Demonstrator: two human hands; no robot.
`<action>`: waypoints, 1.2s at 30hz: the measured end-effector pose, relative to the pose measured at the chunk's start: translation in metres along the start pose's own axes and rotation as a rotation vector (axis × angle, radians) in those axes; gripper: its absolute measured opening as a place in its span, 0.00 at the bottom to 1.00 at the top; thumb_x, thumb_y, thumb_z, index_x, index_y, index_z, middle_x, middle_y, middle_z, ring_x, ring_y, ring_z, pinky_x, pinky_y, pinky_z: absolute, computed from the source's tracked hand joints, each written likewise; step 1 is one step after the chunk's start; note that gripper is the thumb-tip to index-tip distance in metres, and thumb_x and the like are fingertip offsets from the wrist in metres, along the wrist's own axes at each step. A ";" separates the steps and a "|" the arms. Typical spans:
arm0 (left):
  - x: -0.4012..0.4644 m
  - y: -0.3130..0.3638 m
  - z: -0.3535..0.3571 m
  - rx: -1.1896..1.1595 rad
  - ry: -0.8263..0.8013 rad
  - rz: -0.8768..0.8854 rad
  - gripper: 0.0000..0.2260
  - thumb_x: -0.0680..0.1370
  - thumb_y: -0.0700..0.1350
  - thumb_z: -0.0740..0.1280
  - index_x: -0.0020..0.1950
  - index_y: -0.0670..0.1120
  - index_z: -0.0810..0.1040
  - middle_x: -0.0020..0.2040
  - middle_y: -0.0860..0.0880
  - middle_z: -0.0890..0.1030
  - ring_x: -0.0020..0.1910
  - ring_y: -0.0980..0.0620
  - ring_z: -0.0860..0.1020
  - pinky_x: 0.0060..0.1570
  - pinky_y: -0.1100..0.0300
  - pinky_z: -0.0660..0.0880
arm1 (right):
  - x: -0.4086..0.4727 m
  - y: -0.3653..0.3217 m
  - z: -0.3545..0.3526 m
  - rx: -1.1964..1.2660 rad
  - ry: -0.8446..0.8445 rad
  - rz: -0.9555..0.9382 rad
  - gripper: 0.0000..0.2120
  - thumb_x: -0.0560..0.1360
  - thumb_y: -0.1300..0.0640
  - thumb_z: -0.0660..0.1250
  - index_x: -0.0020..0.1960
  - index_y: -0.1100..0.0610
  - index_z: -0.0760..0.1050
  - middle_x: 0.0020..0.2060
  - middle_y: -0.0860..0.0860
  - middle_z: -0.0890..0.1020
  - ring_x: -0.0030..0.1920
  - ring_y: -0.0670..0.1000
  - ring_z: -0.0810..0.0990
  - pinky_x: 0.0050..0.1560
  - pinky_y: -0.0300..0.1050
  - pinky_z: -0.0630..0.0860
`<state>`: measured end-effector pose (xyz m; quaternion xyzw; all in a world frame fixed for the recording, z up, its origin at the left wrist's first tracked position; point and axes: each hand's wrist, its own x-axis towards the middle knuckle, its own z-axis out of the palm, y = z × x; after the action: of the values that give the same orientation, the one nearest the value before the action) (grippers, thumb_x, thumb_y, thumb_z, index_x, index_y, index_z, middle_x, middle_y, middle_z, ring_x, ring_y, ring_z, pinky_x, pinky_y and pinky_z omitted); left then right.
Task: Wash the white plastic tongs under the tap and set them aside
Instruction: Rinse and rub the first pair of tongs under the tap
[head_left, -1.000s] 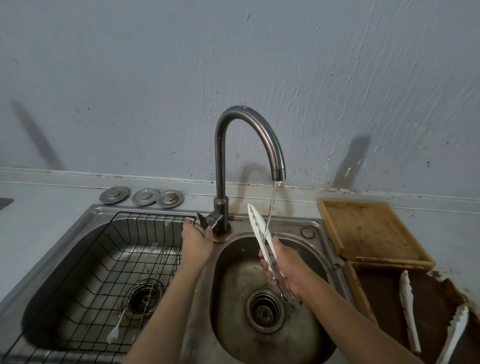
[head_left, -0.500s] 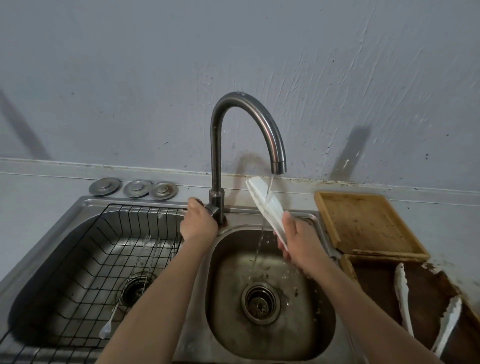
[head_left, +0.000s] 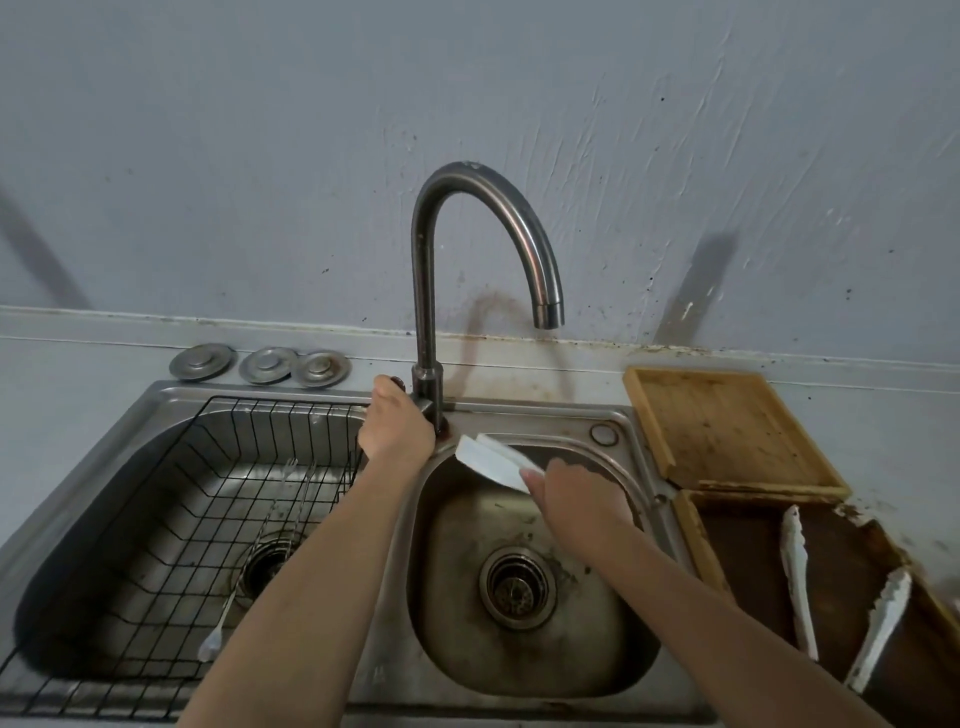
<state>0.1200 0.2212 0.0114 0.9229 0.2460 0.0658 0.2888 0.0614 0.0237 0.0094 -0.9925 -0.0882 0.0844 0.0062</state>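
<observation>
White tongs (head_left: 493, 461) now lower, below the dry tap (head_left: 545, 291), in right hand (head_left: 576, 499); left hand (head_left: 397, 428) clasping tap lever

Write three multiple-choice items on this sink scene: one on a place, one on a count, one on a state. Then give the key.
1. Where is the left hand?
A. at the base of the curved steel tap
B. in the black wire basket
C. on the wooden tray

2. How many round metal sink plugs lie on the counter behind the left basin?
A. one
B. three
C. five

3. What is the state of the tap?
A. running hard
B. dripping onto a plate
C. no water shows

Key:
1 A, the hand grips the lever at the tap's foot.
2 B, three discs lie in a row.
3 C, no stream falls from the spout; the right hand holds the white plastic tongs below it.
</observation>
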 end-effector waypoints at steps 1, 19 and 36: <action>0.000 0.000 0.001 -0.007 0.000 0.002 0.19 0.73 0.39 0.67 0.58 0.42 0.61 0.56 0.41 0.75 0.53 0.42 0.76 0.45 0.49 0.72 | 0.000 0.000 0.001 -0.083 -0.145 -0.004 0.14 0.79 0.52 0.53 0.61 0.56 0.71 0.52 0.55 0.80 0.49 0.57 0.79 0.39 0.48 0.71; 0.000 -0.001 0.005 -0.035 0.021 -0.006 0.19 0.72 0.37 0.67 0.57 0.43 0.61 0.54 0.42 0.76 0.50 0.42 0.77 0.39 0.50 0.69 | -0.009 0.013 0.001 -0.062 -0.553 0.061 0.19 0.80 0.56 0.52 0.70 0.56 0.66 0.65 0.58 0.73 0.60 0.60 0.74 0.56 0.54 0.71; -0.112 0.088 0.091 -0.132 -0.346 0.675 0.12 0.76 0.42 0.61 0.58 0.49 0.74 0.58 0.49 0.76 0.61 0.50 0.72 0.65 0.50 0.67 | -0.010 0.168 -0.033 0.590 0.203 0.479 0.23 0.79 0.47 0.57 0.67 0.61 0.64 0.56 0.60 0.73 0.36 0.47 0.75 0.32 0.38 0.69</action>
<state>0.0828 0.0579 -0.0116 0.9289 -0.1288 0.0159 0.3468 0.0866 -0.1432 0.0395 -0.9439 0.1753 0.0064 0.2799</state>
